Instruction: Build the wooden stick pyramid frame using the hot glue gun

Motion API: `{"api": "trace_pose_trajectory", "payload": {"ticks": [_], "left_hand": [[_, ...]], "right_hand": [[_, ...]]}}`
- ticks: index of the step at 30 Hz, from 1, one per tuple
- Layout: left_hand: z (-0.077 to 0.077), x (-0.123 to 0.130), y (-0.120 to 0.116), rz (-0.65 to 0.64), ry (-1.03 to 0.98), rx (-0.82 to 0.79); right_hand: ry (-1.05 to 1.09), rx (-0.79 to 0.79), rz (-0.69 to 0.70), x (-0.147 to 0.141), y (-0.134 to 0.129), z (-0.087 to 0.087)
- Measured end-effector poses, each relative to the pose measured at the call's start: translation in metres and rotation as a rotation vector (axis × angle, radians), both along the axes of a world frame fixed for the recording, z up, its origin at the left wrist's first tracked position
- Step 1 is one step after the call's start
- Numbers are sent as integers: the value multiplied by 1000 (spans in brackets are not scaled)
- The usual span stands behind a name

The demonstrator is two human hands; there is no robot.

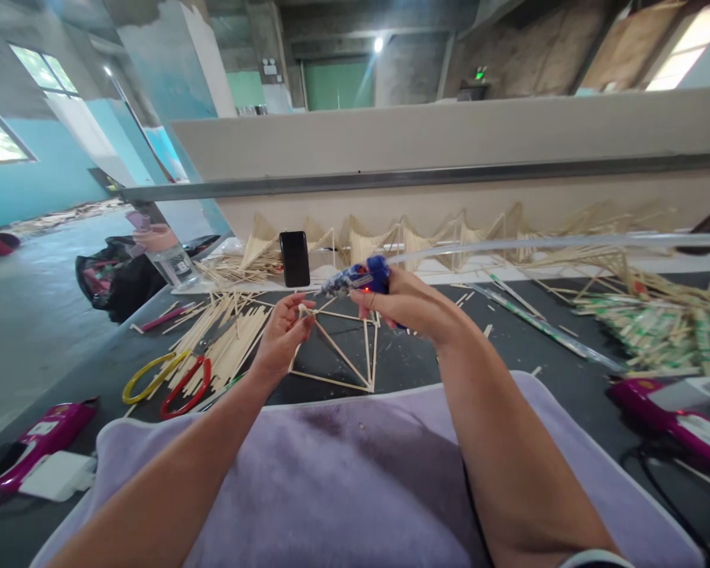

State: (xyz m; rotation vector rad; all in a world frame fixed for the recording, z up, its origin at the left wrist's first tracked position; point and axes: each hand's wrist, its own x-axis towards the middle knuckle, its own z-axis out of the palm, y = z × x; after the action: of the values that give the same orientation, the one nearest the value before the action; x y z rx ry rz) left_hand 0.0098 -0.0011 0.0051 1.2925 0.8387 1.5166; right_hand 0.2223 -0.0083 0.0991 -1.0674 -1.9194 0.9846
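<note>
My right hand is wrapped round a blue glue gun, its nozzle pointing left and a small red light glowing on its side. A long translucent glue stick runs out from the gun's back to the right. With pinched fingers, my left hand grips the top joint of a frame of thin wooden sticks, which stands on the dark table. The nozzle tip is close to that joint; whether they touch I cannot tell.
Loose wooden sticks and scissors with yellow and red handles lie left. A phone stands behind. Finished-looking stick structures line the board. Magenta devices flank a purple cloth. Wrapped sticks lie right.
</note>
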Motion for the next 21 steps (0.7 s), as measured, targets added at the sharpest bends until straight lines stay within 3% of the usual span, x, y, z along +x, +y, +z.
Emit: {"api": "trace_pose_trajectory", "payload": {"ticks": [4,8,14,21], "left_hand": [[1,-1,0,4,21,0],[0,-2,1,11,40,-2],[-4,-8,-3,48,138,44],[-4,-29,3,219,83,79]], "right_hand": [[273,57,-53,8,-5,8],[393,90,-84,8,-7,12],[437,126,-101,2,-2,6],[334,66,-85,-10,-3,7]]}}
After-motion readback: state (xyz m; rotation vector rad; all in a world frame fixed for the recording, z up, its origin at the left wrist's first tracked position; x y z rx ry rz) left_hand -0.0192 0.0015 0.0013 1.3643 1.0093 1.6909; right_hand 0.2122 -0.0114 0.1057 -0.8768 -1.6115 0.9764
